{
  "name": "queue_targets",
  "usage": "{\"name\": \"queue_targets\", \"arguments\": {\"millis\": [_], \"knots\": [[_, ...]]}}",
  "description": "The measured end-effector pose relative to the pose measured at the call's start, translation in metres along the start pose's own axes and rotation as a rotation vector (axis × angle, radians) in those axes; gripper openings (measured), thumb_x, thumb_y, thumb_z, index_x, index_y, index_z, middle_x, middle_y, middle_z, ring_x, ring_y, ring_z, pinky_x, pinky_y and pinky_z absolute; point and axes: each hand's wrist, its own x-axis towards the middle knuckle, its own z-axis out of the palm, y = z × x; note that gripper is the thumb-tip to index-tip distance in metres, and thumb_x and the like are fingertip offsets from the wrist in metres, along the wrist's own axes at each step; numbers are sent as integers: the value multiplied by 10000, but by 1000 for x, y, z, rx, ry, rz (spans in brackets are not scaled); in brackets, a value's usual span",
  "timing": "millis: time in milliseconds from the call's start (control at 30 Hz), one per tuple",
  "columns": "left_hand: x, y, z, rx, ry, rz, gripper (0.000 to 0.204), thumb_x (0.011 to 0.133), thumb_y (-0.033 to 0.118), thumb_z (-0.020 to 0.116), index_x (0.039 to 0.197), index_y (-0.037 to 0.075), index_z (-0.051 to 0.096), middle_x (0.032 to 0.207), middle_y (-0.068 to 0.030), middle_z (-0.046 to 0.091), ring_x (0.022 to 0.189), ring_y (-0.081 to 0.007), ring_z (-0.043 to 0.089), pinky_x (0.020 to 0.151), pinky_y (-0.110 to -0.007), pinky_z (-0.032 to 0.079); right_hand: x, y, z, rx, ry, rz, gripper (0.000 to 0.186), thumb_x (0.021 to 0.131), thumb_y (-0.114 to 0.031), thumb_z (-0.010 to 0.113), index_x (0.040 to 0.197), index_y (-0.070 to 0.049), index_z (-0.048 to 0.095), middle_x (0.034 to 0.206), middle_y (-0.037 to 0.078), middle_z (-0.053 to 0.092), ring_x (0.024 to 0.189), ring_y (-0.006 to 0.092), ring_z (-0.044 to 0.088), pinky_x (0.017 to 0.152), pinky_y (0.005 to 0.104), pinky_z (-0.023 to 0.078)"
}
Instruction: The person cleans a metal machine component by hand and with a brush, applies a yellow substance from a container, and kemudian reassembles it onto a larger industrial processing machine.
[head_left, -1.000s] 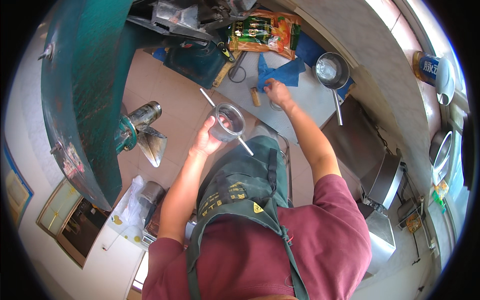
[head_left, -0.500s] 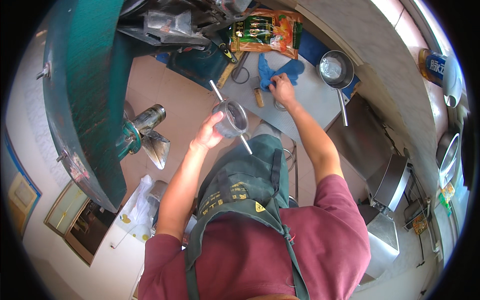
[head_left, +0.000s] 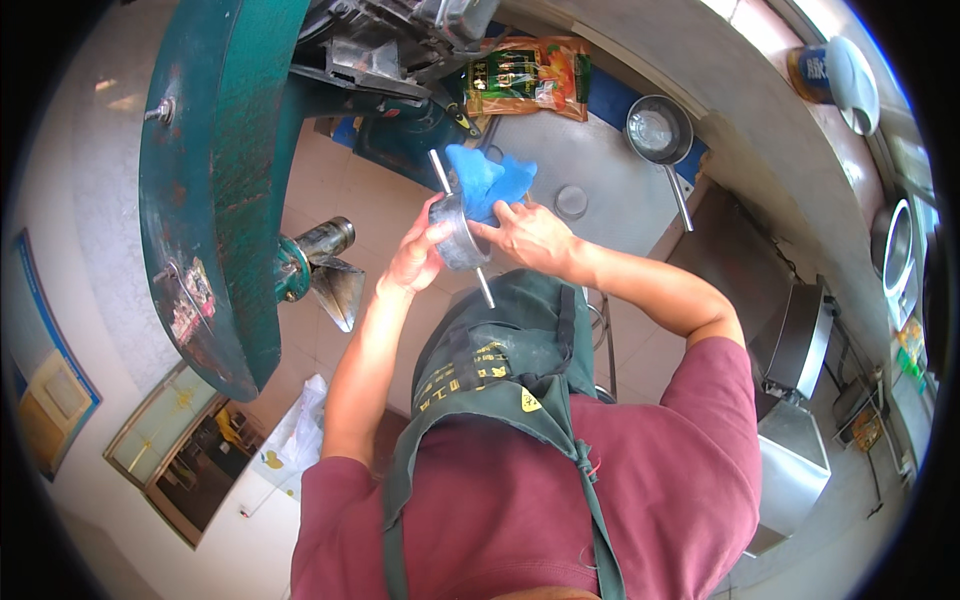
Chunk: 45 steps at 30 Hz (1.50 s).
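Note:
In front of my apron, my left hand grips a round grey metal cup-like part from its left side. A thin metal rod sticks out of that part at the top and the bottom. My right hand is closed on a crumpled blue cloth and holds it at the part's right side, fingers by the rim. How far the cloth reaches inside, I cannot tell. On the metal-topped table to the right lies a small round metal piece.
A large green machine stands at the left, with a metal spout jutting toward my arm. At the table's far side are a food packet and a saucepan, its handle toward me. A bottle stands at the upper right.
My right hand has lifted the blue cloth off the table and brought it left to the metal part. The left hand still holds that part, now turned slightly.

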Motion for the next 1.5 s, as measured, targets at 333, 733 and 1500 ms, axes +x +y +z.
{"name": "queue_targets", "arguments": {"millis": [333,733,1500], "knots": [[-9,14,13,12,-4,61,812,883,321,724,1549,93,320,1436,-104,505,1340,-253,497,1146,-436,401,28,-1,-52,413,-242,17,356,873,-128,634,1220,-75,696,850,212,694,796,285,730,632,429,575],[-27,9,3,-34,44,98,765,887,371,728,1511,98,381,1384,-96,529,1303,-244,517,1110,-439,443,-42,46,-54,2078,-195,654,436,971,-64,509,1400,9,542,652,-89,361,493,28,345,495,217,400],[-85,-46,0,-705,-68,72,986,845,759,611,1571,160,314,1522,-364,345,1353,-558,422,940,-710,485,-131,141,179,140,-319,1012,829,761,-223,856,1473,-138,440,1424,222,481,1273,425,530,1067,493,486]]}}
